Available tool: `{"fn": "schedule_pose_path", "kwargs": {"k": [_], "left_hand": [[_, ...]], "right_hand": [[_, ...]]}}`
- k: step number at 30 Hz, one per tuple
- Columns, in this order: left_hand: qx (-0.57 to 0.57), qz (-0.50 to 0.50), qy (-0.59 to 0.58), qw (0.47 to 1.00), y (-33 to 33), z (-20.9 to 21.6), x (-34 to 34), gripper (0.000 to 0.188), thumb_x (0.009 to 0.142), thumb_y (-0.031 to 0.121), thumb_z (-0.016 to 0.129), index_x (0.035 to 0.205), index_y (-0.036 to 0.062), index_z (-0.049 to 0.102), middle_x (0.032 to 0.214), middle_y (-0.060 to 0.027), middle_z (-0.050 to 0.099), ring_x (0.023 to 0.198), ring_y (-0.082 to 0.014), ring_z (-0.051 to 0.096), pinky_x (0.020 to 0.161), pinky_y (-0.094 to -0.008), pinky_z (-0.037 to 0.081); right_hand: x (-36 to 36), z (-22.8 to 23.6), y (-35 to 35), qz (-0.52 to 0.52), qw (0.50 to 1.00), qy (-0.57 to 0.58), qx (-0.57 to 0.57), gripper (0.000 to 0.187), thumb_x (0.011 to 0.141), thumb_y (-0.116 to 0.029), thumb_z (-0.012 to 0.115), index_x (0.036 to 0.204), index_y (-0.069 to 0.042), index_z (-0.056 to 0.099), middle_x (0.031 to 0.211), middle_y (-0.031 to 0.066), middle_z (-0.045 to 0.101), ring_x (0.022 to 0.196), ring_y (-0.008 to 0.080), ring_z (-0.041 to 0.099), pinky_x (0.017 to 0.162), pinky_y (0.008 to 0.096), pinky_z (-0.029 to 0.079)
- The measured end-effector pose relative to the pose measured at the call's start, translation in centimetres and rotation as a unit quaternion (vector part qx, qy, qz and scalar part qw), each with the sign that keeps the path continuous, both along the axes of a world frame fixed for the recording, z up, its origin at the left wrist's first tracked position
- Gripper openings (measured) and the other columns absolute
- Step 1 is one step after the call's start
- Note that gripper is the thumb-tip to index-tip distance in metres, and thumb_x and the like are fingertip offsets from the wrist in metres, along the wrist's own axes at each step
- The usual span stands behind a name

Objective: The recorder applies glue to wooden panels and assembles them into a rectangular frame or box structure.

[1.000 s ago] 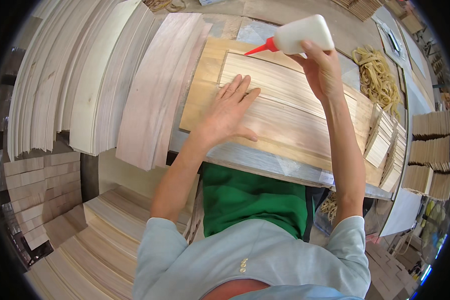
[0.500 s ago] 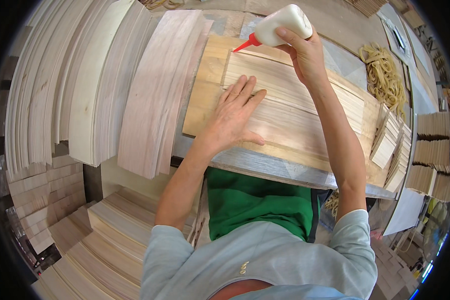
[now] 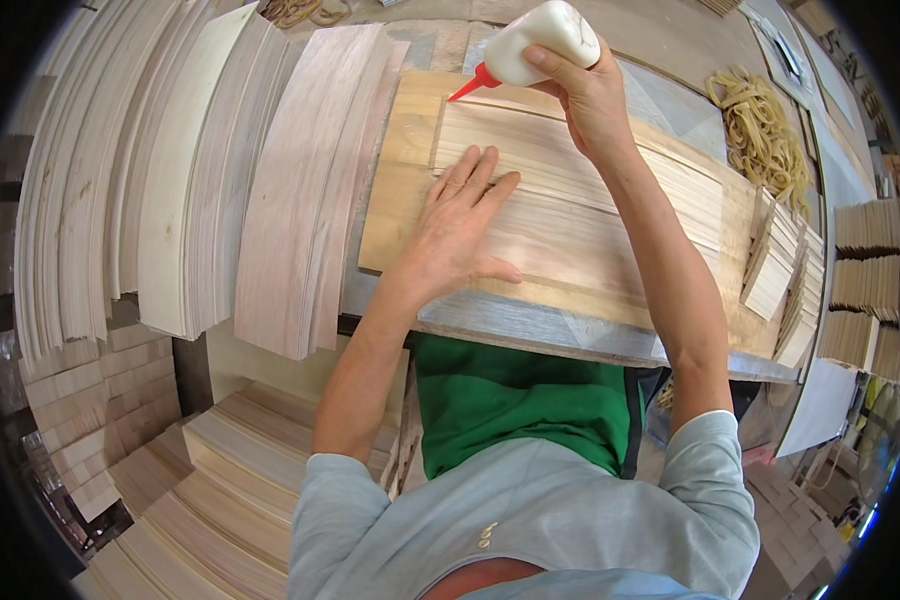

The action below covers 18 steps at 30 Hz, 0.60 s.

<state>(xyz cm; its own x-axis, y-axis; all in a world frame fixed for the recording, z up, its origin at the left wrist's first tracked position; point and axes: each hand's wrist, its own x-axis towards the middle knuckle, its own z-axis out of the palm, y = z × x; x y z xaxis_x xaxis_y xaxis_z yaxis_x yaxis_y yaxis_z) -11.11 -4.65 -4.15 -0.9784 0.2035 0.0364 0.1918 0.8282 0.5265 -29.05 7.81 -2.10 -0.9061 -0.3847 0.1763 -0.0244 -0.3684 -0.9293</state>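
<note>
In my right hand (image 3: 588,95) is a white squeeze bottle (image 3: 545,42) with a red pointed nozzle (image 3: 473,83). The bottle is tipped, its nozzle tip at the far left corner of a thin wooden panel (image 3: 570,215). I cannot make out whether anything flows from it. My left hand (image 3: 460,220) lies flat on the panel's left part, fingers apart, holding nothing. Under the panel is a larger yellowish wooden board (image 3: 395,190) on the workbench. Small wooden strips (image 3: 775,265) lie stacked at the board's right end.
Tall stacks of thin wooden boards (image 3: 305,190) stand to the left. A heap of tan rubber bands (image 3: 760,135) lies beyond the board at the right. Stacked wood pieces (image 3: 865,285) sit at the far right, and more boards (image 3: 240,480) at the lower left. The metal bench edge (image 3: 530,325) runs before me.
The nozzle tip stays at the panel's far left corner. Hands, bottle and panel all appear slightly further left in the picture, with the view itself shifted a little.
</note>
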Motion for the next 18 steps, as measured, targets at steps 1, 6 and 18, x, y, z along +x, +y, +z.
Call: {"fn": "schedule_pose_path", "kwargs": {"k": [1,6,18], "left_hand": [[-0.002,0.001,-0.001,1.000,0.0,0.1,0.0,0.106,0.053,0.048,0.082,0.141,0.0097,0.038,0.155,-0.0136,0.020,0.143,-0.0312,0.016,0.113,-0.0488,0.021],[-0.001,-0.002,0.005,1.000,0.1,0.1,0.0,0.107,0.053,0.049,0.082,0.141,0.0093,0.038,0.154,-0.0143,0.021,0.143,-0.0306,0.015,0.113,-0.0485,0.020],[-0.031,0.002,-0.021,0.999,0.4,0.5,-0.1,0.107,0.053,0.047,0.084,0.143,0.0111,0.037,0.154,-0.0150,0.021,0.144,-0.0290,0.013,0.115,-0.0454,0.016]], "right_hand": [[0.1,0.0,0.0,-0.005,1.000,-0.002,0.003,0.047,0.083,-0.009,0.071,0.123,-0.002,0.048,0.113,0.0083,0.059,0.105,0.0215,0.060,0.089,0.0391,0.055],[0.3,0.8,1.5,-0.031,0.999,0.021,0.027,0.050,0.081,-0.011,0.073,0.122,0.000,0.047,0.112,0.0101,0.060,0.103,0.0212,0.061,0.085,0.0367,0.056],[0.4,1.9,11.7,-0.103,0.990,0.045,0.079,0.051,0.078,-0.009,0.076,0.120,0.000,0.049,0.110,0.0091,0.061,0.101,0.0197,0.061,0.083,0.0345,0.054]]}}
